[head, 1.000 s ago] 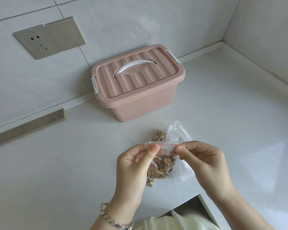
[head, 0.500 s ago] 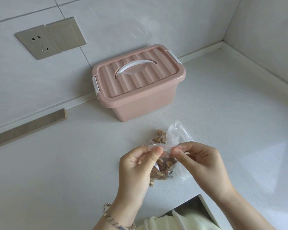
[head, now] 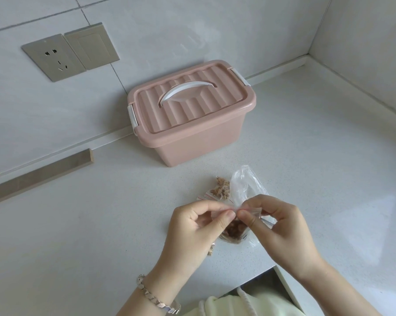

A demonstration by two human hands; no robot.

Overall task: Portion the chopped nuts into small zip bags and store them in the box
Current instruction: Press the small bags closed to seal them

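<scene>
A pale speckled bench (head: 317,144) is seen running into a corner formed by grey tiled walls (head: 169,26). A pink box (head: 192,144) is set on the bench against the back wall, well beyond the hands. It is closed by a ribbed lid (head: 217,92), on which a white handle (head: 187,88) lies flat, and a white latch (head: 132,115) is seen at each end.

Near the front edge of the bench the left hand (head: 192,231) and the right hand (head: 281,226) are brought close together. The thumb and forefinger of each hand are clamped on the red-lined top edge of a small zip bag (head: 234,231), while the other fingers are curled. The bag hangs between the two hands and is partly filled with chopped nuts (head: 232,228). Whether its bottom touches the bench cannot be told.

A light green garment (head: 249,304) is seen at the lower edge of the view. A long wooden strip (head: 39,174) is laid along the foot of the wall at the left. A socket plate (head: 53,57) and a blank plate (head: 92,45) are mounted side by side on the wall above it.

Just behind the hands a crumpled clear bag (head: 244,181) is lying on the bench, and beside it a second zip bag (head: 221,189) holding nuts is seen. A silver bracelet (head: 158,302) is worn on the left wrist. A few nut crumbs (head: 211,249) are scattered by the left hand.
</scene>
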